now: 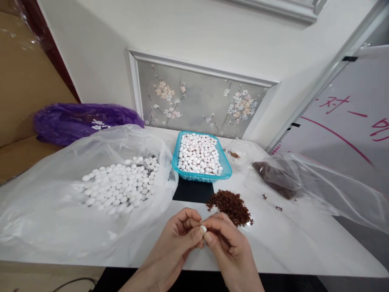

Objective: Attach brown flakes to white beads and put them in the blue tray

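Just above the table's front edge, my left hand (179, 239) pinches a small white ball (203, 229) between thumb and fingers. My right hand (226, 241) meets it there, its thumb and index finger closed at the ball's right side. Whether the right fingers also hold a tiny piece is hidden. Right behind my hands lies a pile of dark brown star-shaped pieces (232, 207). Beyond it, a blue plastic basket (226, 171) is filled with white balls, brown bits showing among them. An open clear plastic bag (51, 211) at the left holds many loose white balls (118, 186).
A purple plastic bag (69, 117) lies at the back left. At right, a clear bag (278, 180) contains more brown pieces, with a few strays nearby. A small clear bag (243, 150) sits behind the basket's right side. A whiteboard (343, 117) leans at the far right.
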{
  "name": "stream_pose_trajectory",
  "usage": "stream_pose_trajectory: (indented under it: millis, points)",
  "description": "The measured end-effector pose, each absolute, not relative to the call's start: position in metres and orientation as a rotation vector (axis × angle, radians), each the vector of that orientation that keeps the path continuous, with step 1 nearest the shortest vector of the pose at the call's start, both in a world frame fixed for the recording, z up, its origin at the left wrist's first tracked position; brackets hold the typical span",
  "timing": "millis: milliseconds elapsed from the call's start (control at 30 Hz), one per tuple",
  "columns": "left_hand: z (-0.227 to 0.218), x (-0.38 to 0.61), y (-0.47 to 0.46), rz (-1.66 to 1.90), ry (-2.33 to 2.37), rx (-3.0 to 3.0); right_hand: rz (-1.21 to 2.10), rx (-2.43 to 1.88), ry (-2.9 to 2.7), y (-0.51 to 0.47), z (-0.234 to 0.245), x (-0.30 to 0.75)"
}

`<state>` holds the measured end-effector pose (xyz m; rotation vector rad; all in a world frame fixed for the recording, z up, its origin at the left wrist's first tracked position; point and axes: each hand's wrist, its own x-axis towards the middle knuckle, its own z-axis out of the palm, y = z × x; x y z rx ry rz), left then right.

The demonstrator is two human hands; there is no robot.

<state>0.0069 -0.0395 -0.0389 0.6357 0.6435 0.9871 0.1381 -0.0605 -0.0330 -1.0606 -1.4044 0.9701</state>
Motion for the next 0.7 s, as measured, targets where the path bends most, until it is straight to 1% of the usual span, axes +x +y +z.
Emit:
stream_pose_trajectory:
  millis: [367,600,700]
  points:
    - [-0.034,0.007,-0.041,0.934,0.657,0.707,0.828,-1.014,-1.442,-0.063,-0.038,0.136]
    - [-0.039,0.007,-0.039,0.960,0.625,0.680,0.989,-1.025,-1.377,-0.062,-0.042,0.142]
    - [-0.039,0.007,-0.039,0.948,0.636,0.676,0.965,-1.104,-1.394,-0.065,-0.045,0.158]
